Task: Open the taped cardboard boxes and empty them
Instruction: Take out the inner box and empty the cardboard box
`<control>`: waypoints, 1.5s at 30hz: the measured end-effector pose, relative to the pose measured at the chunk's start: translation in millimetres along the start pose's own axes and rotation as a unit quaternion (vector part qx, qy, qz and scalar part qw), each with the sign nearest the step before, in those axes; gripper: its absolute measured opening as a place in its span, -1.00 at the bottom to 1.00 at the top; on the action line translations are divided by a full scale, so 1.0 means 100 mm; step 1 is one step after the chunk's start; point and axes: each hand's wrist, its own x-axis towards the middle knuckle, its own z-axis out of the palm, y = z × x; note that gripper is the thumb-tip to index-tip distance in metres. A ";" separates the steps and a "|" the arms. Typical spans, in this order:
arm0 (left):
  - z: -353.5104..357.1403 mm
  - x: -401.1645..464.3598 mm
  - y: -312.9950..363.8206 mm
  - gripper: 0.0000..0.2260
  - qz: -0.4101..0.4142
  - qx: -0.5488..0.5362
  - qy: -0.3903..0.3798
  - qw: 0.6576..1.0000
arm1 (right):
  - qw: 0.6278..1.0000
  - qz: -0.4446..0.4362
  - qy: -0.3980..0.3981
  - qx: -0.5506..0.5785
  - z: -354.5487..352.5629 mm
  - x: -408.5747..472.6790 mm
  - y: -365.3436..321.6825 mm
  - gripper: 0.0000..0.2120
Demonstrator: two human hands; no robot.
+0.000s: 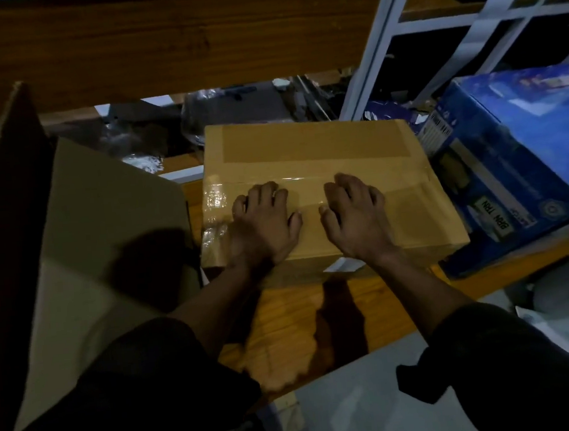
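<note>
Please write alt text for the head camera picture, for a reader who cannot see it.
Seen from above, a person's left hand and right hand rest with fingers curled on the clear tape across the top of a closed cardboard box on a wooden shelf. An open cardboard box stands to the left, a blue printed box to the right.
</note>
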 end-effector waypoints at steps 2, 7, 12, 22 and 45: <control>-0.03 -0.07 0.01 -0.45 -0.016 -0.014 0.001 1.000 | 1.000 0.002 -0.006 0.000 -0.01 -0.04 -0.02 -0.51; -0.16 -0.40 0.15 -0.38 -0.016 -0.029 0.005 0.999 | 0.998 0.025 -0.039 -0.036 -0.13 -0.37 -0.10 -0.41; -0.21 -0.93 0.32 -0.36 -0.007 0.024 0.065 0.998 | 0.998 0.014 -0.003 -0.058 -0.22 -0.92 -0.21 -0.35; -0.19 -1.47 0.38 -0.23 0.052 0.066 0.029 0.996 | 0.998 -0.005 -0.005 -0.064 -0.20 -1.37 -0.24 -0.29; -0.47 -1.51 0.54 -0.32 0.011 0.079 -0.101 0.992 | 0.994 -0.023 -0.077 -0.070 -0.68 -1.22 -0.25 -0.34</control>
